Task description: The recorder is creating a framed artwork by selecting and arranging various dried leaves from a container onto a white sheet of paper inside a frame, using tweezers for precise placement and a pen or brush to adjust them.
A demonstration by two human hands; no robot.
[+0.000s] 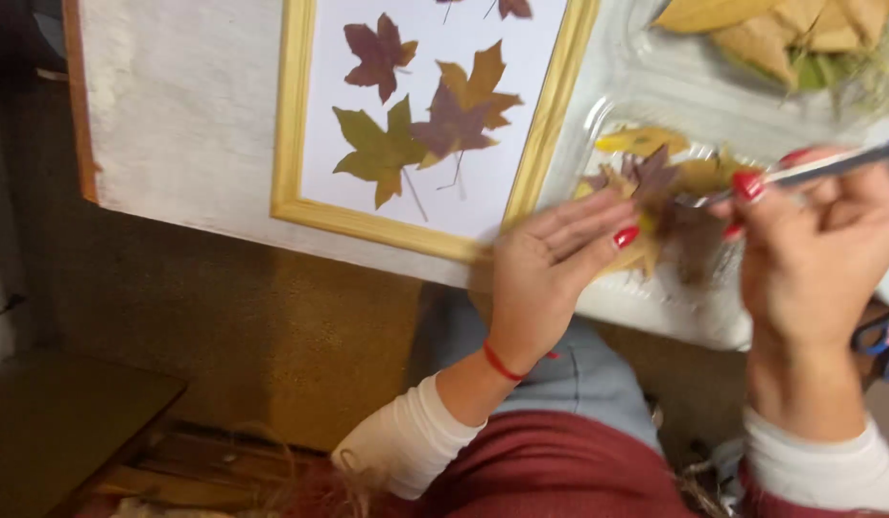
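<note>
Over the clear plastic tray, left hand flat, fingers together, pins a brittle, feather-light dried leaf while right hand pinches what looks like a brush — best held by its stem.

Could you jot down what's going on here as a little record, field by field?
Left hand: left hand rests flat at the tray's edge, fingertips on loose leaves
Right hand: right hand pinches a thin blurred tool over the leaves
Tray: clear plastic tray, more yellow leaves in its far section
Frame: wooden frame with pressed maple leaves on white backing
Surface: white board
</note>
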